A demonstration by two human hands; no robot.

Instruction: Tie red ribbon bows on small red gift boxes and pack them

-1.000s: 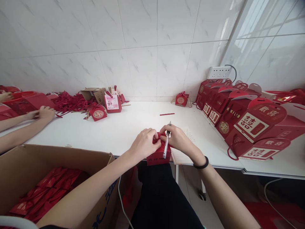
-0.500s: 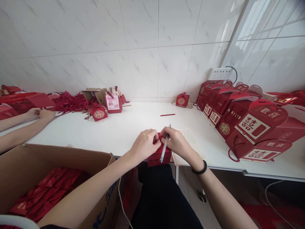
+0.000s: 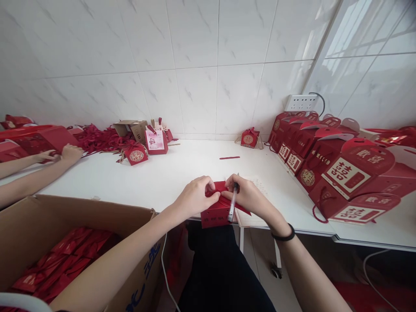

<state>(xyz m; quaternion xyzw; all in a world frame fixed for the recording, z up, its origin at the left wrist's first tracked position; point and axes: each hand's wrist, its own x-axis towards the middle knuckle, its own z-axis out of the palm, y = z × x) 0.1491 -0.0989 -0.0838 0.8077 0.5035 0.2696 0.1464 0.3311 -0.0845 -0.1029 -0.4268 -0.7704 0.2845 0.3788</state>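
Observation:
A small red gift box [image 3: 214,218] with dark printed characters rests at the table's front edge, partly covered by my hands. My left hand [image 3: 196,194] is closed in a pinch on the red ribbon [image 3: 243,208] at the top of the box. From the right, my right hand [image 3: 248,194] meets it over the box, thumb and finger pinching the same ribbon. A clear pen [image 3: 233,203] with a dark end is held slantwise in the right hand. The ribbon's knot or loop is mostly hidden by my fingers. Beneath the right hand lies a sheet of paper with writing [image 3: 260,184].
Red double-happiness boxes [image 3: 344,173] are stacked on the right. A cardboard carton [image 3: 97,206] of red boxes stands front left. Small finished boxes [image 3: 136,156] and a ribbon heap [image 3: 97,141] lie back left. Another person's hands [image 3: 69,154] work at far left.
My right hand has shifted slightly right, away from my left, and a ribbon end now shows at the box's right side. The other person's hands moved slightly right.

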